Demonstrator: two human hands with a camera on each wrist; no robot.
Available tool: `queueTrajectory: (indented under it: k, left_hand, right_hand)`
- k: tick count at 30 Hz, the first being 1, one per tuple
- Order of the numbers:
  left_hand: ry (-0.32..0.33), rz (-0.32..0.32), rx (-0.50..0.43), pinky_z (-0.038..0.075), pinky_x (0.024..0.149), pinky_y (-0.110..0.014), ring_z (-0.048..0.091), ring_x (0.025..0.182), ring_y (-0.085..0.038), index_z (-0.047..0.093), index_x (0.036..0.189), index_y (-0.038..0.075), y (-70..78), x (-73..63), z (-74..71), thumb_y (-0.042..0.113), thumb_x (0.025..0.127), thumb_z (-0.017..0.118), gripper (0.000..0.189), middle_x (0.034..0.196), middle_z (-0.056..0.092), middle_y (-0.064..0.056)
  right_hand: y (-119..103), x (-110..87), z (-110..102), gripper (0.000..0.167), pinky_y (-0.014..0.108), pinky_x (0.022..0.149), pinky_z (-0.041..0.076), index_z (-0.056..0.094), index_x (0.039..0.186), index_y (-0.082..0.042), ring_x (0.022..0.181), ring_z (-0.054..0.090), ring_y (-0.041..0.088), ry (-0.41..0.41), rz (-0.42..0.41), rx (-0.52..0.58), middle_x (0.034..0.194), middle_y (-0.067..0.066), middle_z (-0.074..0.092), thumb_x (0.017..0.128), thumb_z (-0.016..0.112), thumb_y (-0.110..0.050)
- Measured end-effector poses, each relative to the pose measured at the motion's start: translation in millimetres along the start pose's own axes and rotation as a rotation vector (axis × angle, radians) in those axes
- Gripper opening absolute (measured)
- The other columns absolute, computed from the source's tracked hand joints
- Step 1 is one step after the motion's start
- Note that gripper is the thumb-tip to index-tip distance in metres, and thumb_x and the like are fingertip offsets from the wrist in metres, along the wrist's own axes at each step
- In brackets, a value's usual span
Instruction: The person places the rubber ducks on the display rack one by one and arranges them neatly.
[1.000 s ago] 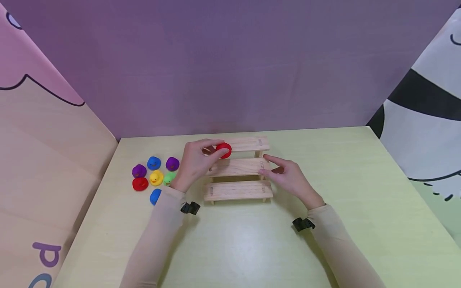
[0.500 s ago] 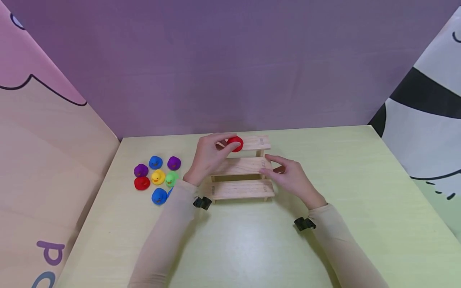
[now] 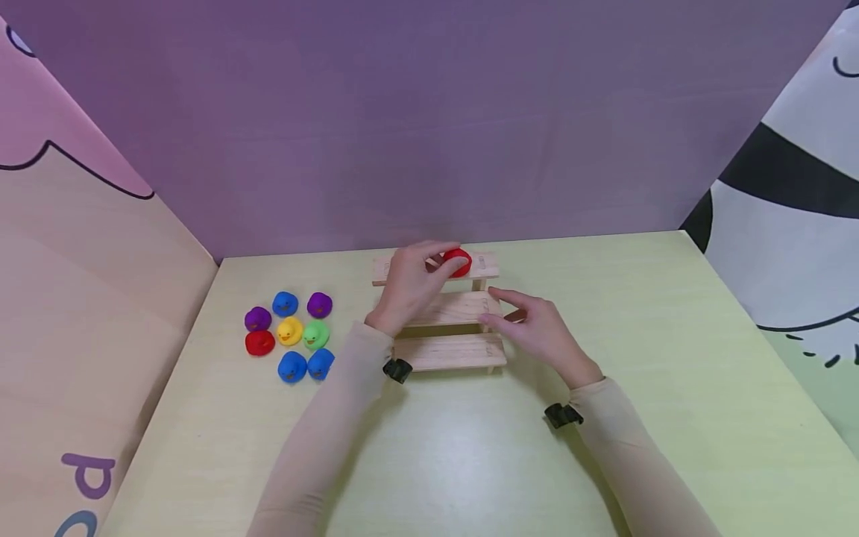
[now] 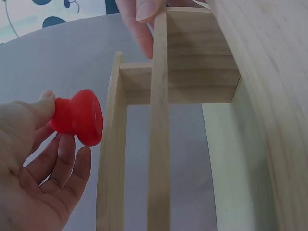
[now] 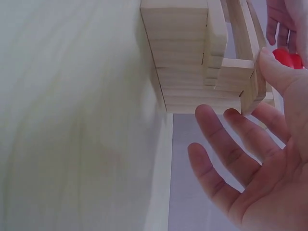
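My left hand (image 3: 411, 285) pinches a red rubber duck (image 3: 459, 262) between thumb and fingers, over the right half of the top step. In the left wrist view the duck's flat base (image 4: 97, 120) faces the top board (image 4: 111, 154), with a narrow gap between them. A three-step wooden display shelf (image 3: 451, 352) stands on the table. My right hand (image 3: 533, 332) holds the right end of its middle step. In the right wrist view the thumb (image 5: 279, 70) lies on that step's end, the index finger is behind it, and the other fingers (image 5: 226, 149) are spread.
Left of the shelf, several rubber ducks sit in a loose group on the table (image 3: 470, 462): a red duck (image 3: 259, 343), a yellow duck (image 3: 290, 331), a green duck (image 3: 315, 335), purple ones and blue ones. A purple wall (image 3: 429, 134) rises behind the table.
My left hand has carried the red duck rightward and back along the top step, uncovering the blue ducks at the left. The right hand keeps its hold on the shelf.
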State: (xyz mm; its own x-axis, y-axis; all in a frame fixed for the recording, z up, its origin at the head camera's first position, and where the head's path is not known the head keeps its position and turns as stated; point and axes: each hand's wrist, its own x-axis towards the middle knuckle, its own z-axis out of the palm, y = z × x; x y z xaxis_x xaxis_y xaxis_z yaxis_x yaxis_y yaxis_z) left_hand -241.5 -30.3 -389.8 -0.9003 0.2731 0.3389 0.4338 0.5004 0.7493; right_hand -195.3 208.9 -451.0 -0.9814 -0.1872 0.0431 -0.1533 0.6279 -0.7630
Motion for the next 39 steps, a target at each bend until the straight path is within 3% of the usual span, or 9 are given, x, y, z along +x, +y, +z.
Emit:
queueTrajectory:
  k: [4, 13, 31, 39]
  left_hand:
    - [-0.002, 0.015, 0.018, 0.061, 0.089, -0.028, 0.070, 0.101, -0.016, 0.075, 0.136, 0.017, 0.0, 4.2, 5.6, 0.028, 0.101, 0.075, 0.036, 0.126, 0.077, -0.002]
    - [-0.001, -0.009, 0.085, 0.055, 0.085, -0.030, 0.062, 0.100, -0.018, 0.074, 0.137, 0.020, -4.9, 7.3, 14.9, 0.032, 0.103, 0.073, 0.036, 0.132, 0.075, -0.001]
    - [0.043, 0.049, 0.039, 0.055, 0.085, -0.031, 0.062, 0.101, -0.019, 0.073, 0.139, 0.021, -13.6, 6.6, 26.6, 0.035, 0.105, 0.070, 0.037, 0.121, 0.077, -0.002]
    - [0.032, 0.033, 0.056, 0.052, 0.082, -0.030, 0.059, 0.106, -0.021, 0.071, 0.141, 0.023, -13.6, 7.0, 24.5, 0.031, 0.098, 0.079, 0.044, 0.124, 0.075, -0.002]
  right_hand:
    - [-0.7, 0.4, 1.1, 0.069, 0.041, 0.085, 0.061, 0.062, 0.152, -0.020, 0.098, 0.080, 0.024, 0.007, -0.020, -0.008, 0.143, 0.010, 0.070, 0.094, 0.078, -0.054]
    - [2.4, 0.1, 5.2, 0.069, 0.038, 0.082, 0.061, 0.062, 0.152, -0.019, 0.095, 0.080, 0.022, 0.007, -0.036, -0.021, 0.141, 0.011, 0.072, 0.095, 0.078, -0.054]
    - [5.4, -3.2, 2.9, 0.069, 0.041, 0.084, 0.062, 0.061, 0.153, -0.020, 0.097, 0.080, 0.023, 0.014, -0.022, -0.008, 0.147, 0.011, 0.067, 0.095, 0.077, -0.054]
    - [5.4, -1.2, 3.2, 0.069, 0.037, 0.081, 0.059, 0.061, 0.152, -0.020, 0.095, 0.080, 0.021, 0.018, -0.038, -0.001, 0.144, 0.011, 0.069, 0.095, 0.077, -0.054]
